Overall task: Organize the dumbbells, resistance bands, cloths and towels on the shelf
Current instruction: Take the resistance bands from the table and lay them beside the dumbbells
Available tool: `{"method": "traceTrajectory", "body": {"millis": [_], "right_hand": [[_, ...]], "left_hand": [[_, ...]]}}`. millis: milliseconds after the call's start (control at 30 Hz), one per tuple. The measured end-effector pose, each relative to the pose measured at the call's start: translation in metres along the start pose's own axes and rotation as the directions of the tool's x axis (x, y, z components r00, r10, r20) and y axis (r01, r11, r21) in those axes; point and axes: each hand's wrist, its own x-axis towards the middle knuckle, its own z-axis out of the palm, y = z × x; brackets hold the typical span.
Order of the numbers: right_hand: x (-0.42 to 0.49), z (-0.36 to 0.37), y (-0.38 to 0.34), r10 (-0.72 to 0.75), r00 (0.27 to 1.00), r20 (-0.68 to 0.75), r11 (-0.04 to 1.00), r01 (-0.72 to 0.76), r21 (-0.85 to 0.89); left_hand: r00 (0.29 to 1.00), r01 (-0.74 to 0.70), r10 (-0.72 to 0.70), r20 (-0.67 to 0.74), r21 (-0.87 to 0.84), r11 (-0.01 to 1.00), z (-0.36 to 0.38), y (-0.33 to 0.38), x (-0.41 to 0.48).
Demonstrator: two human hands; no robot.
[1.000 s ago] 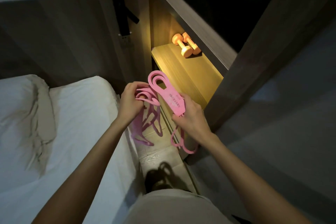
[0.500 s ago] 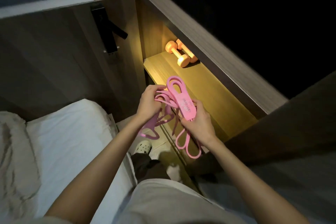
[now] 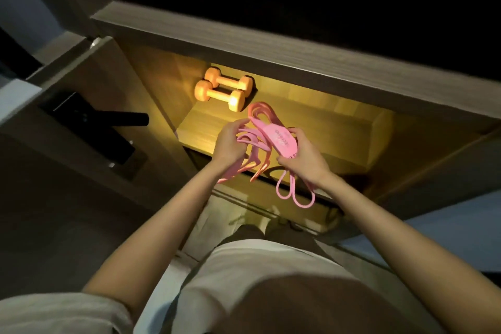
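**A:** What's new from the head camera?

**B:** The person has turned square to the shelf (image 3: 325,127), and the bed has slid out of sight. The left hand (image 3: 229,141) and right hand (image 3: 305,161) both grip the pink resistance bands (image 3: 279,138), now over the lit board.

**A:** So they'll be laid down soon?

**B:** Likely. The dumbbells (image 3: 218,93) sit at its back left corner. The room is dark, with wood panelling and a black door handle (image 3: 127,119) at left.

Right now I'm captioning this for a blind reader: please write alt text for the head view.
A person's left hand and right hand grip a tangle of pink resistance bands above a lit wooden shelf. Two orange dumbbells lie side by side at its back left.
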Motion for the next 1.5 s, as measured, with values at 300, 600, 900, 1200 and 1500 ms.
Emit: {"method": "traceTrajectory", "body": {"millis": [300, 600, 900, 1200, 1500], "right_hand": [[0.012, 0.037, 0.047, 0.0, 0.99, -0.138, 0.994, -0.015, -0.11], [-0.001, 0.099, 0.086, -0.092, 0.947, -0.307, 0.979, 0.029, -0.204], [-0.021, 0.096, 0.085, -0.042, 0.892, -0.45, 0.961, -0.087, -0.261], [0.009, 0.066, 0.106, 0.094, 0.851, -0.517, 0.916, -0.278, -0.29], [0.065, 0.063, 0.171, 0.374, 0.781, -0.499, 0.84, -0.513, -0.174]], "left_hand": [[0.989, -0.086, 0.106, 0.103, -0.174, 0.981, 0.025, -0.056, 0.038], [0.96, -0.193, 0.245, 0.133, -0.318, 0.928, 0.045, -0.121, 0.035], [0.958, -0.19, 0.266, 0.108, -0.456, 0.869, 0.025, -0.121, 0.021], [0.981, -0.141, 0.188, 0.043, -0.501, 0.854, 0.018, -0.114, 0.057], [0.977, -0.135, 0.201, 0.074, -0.517, 0.846, 0.055, -0.096, 0.122]]}}
